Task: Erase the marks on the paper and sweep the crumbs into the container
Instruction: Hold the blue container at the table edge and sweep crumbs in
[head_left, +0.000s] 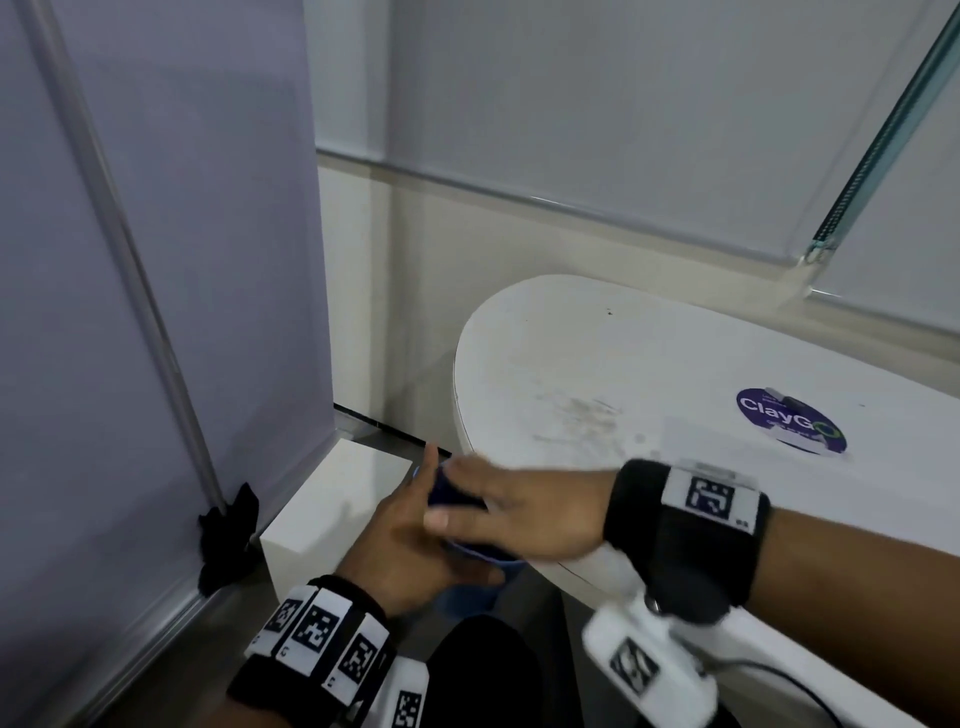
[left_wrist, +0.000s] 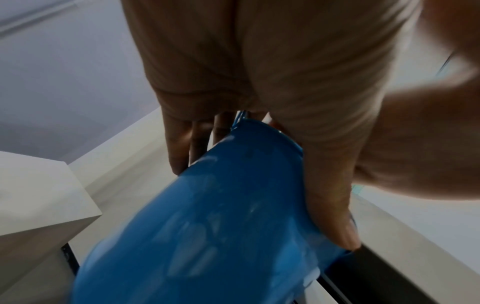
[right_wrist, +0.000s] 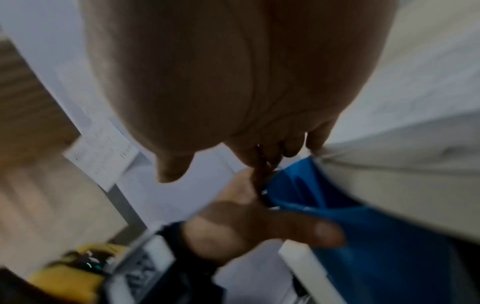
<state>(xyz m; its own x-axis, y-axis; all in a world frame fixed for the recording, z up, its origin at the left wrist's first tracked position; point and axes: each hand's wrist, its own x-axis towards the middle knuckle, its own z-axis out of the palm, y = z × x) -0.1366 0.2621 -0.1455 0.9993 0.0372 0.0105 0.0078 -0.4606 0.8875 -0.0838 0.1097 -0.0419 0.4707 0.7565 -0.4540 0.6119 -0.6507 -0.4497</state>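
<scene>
My left hand (head_left: 400, 540) grips a blue container (head_left: 480, 564) just below the rounded edge of the white table (head_left: 649, 353). Seen from the left wrist, the thumb (left_wrist: 330, 205) lies along the container (left_wrist: 221, 226) wall and the fingers wrap its far side. My right hand (head_left: 498, 501) lies flat at the table edge, with straight fingers reaching over the container's mouth; it holds nothing. In the right wrist view its fingertips (right_wrist: 293, 148) touch the table rim (right_wrist: 402, 174) above the container (right_wrist: 363, 236). No paper or crumbs can be made out; the frames are blurred.
Faint grey smudges (head_left: 582, 421) mark the tabletop, and a purple round sticker (head_left: 789, 421) sits further right. A white box (head_left: 332, 504) stands on the floor left of the hands, and a black cloth (head_left: 228, 535) lies by the grey wall panel.
</scene>
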